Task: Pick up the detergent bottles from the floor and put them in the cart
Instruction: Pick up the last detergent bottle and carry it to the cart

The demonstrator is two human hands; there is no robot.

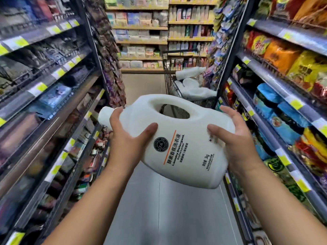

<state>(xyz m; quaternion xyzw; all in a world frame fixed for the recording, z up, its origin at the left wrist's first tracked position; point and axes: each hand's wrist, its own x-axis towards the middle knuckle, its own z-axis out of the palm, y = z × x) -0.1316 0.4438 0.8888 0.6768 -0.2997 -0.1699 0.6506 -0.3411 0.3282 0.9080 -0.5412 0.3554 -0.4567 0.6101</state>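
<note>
Left grip (127, 138), a bare hand, curls round the neck end of a large white plastic detergent bottle (185, 131). Its thumb lies across the front face and its fingers reach over the top edge, just beside the white screw cap (104, 115). Right grip (237, 138), the other bare hand, clasps the base end, with the thumb on the printed front and the fingers wrapped over the far side. The bottle is held in the air between them, lying on its side at a tilt. Its cap is up to the left, its base is down to the right, and its black and orange label faces the camera.

Beneath it a smooth grey floor (168, 218) runs as a narrow aisle and turns beige farther off. Dark metal shelving (53, 110) lines the left side, edged with yellow and white price tags, and its goods are too blurred to name. Matching shelving on the right (276, 89) carries snack bags in orange, yellow, red and blue.

Farther along, at the right of the aisle, stands a wire shopping cart (169, 76), well apart from the held bottle. Several white bottles (192, 72) lie in its basket. Strips of hanging packets (109, 50) cover the far ends of both shelf runs. Wood-edged shelves (141, 42) of pale packs and bottles close off the far end.
</note>
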